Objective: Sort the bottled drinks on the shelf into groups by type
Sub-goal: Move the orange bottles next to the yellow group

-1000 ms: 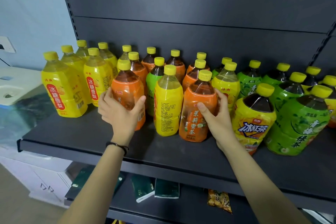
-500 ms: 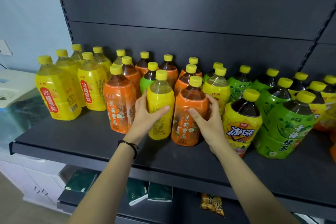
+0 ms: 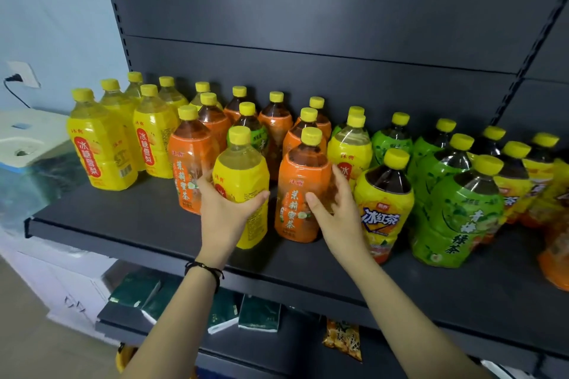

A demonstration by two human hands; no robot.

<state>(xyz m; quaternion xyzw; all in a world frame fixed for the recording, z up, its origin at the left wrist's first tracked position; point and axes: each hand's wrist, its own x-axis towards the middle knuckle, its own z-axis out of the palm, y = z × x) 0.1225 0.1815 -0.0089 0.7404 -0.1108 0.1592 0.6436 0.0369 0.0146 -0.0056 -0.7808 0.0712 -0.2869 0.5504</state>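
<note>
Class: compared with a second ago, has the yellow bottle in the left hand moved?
Yes. The yellow bottle, gripped by the left hand, has come forward out of the row, toward the shelf's front edge.

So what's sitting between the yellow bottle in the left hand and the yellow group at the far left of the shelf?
In the head view, orange-labelled tea bottles stand between the held yellow bottle and the yellow group.

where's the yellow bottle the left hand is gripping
Head view, front centre of the shelf: the yellow bottle in the left hand sits between two orange bottles.
</note>
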